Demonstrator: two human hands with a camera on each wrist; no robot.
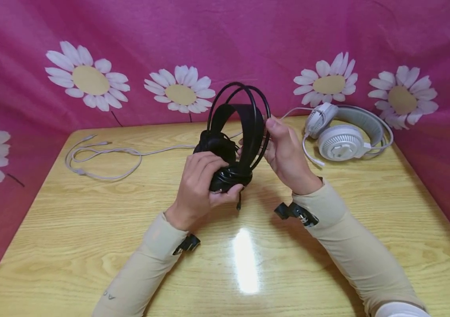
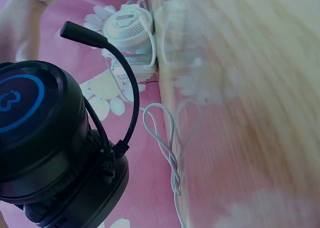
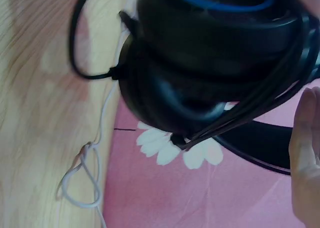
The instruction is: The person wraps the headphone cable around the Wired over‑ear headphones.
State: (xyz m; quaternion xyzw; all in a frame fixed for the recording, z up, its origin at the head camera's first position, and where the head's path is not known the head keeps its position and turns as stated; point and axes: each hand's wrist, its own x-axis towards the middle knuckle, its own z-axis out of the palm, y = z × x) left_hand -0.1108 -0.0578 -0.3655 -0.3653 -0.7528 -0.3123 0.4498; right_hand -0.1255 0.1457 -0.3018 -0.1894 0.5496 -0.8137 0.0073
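Both hands hold a black headset up over the table, its headband tilted upward. My left hand grips the lower ear cup, with the thumb underneath and fingers over the top. On the other side, my right hand holds the headband, thumb on its outer wire hoop. A black microphone boom curves out from the ear cup, which bears a blue ring logo. Folded black cable runs along the cups in the right wrist view. Part of the right hand's fingers is hidden behind the headband.
A white headset lies at the table's back right, microphone pointing forward. Its white cable runs behind the black headset to loops and plugs at the back left. Pink cloth with daisies hangs around the wooden table.
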